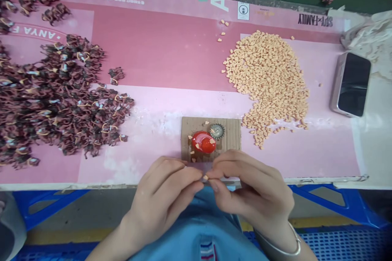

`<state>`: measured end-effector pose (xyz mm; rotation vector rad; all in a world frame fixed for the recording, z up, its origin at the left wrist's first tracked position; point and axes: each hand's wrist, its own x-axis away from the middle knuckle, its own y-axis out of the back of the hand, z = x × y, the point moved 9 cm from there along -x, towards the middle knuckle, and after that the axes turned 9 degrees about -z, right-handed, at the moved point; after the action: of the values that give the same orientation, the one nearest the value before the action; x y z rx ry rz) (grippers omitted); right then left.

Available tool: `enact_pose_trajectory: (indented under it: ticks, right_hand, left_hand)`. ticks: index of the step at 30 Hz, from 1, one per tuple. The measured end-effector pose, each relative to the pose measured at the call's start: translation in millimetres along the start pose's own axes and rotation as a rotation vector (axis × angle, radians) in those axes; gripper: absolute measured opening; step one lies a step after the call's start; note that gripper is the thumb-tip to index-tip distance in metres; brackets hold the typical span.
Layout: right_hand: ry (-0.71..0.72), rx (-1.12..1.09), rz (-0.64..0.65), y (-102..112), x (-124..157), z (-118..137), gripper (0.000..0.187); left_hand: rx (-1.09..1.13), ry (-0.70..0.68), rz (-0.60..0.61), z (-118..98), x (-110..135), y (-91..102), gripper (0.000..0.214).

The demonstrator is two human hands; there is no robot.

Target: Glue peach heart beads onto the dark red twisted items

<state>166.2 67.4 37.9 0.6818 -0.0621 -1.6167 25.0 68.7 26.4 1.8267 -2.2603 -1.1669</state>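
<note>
At the table's front edge, my left hand (171, 191) and my right hand (251, 183) meet fingertip to fingertip. Both are closed in a pinch around a small beige piece (206, 177), mostly covered by the fingers. Just beyond them lies a square of brown cardboard (231, 140). On it sit a shiny red blob or shallow red dish (204, 142) and a ridged metal bottle cap (217, 131). Several beige bits are scattered on and around the red patch. A large pile of similar beige pieces (269, 77) spreads to the right.
Many small dark reddish-brown figures (58, 102) with pale bands cover the table's left side. A phone (352, 84) lies at the right, beside a crumpled whitish plastic bag (372, 36). The pink printed sheet (159, 49) covers the tabletop. Blue stool parts (333, 204) show below the edge.
</note>
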Motion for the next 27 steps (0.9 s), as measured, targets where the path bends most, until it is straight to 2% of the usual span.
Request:
enact_pose_trajectory:
  ticks: [3,5,10,13,16,20,24,27]
  right_hand:
    - [-0.039,0.007,0.018,3.3,-7.1,-8.3,0.013]
    - [-0.001,0.115,0.045,5.9,-14.4,-10.9,0.014]
    - [0.288,0.474,0.138,2.0,-27.5,0.5,0.015]
    - [0.389,0.550,0.240,-6.4,-27.5,8.0,0.013]
    - [0.456,0.613,0.344,-13.4,-24.6,13.3,0.013]
    - [0.566,0.684,0.400,-18.1,-22.3,20.5,0.017]
    - [0.568,0.655,0.453,-21.1,-19.4,21.5,0.019]
    - [0.494,0.601,0.336,-4.5,-23.1,21.7,0.014]
  left_hand:
    - [-0.015,0.011,-0.016,6.6,1.7,6.3,0.017]
    - [-0.032,0.021,-0.030,11.4,3.7,10.0,0.019]
    - [0.020,0.075,-0.086,21.4,11.2,15.3,0.018]
    - [0.076,0.139,-0.120,28.3,14.3,18.2,0.018]
    - [0.050,0.134,-0.118,28.7,12.3,20.9,0.014]
    - [0.030,0.137,-0.087,28.4,8.8,21.9,0.017]
    - [0.092,0.180,-0.075,30.3,10.3,20.0,0.024]
    - [0.126,0.194,-0.071,29.9,10.9,16.4,0.025]
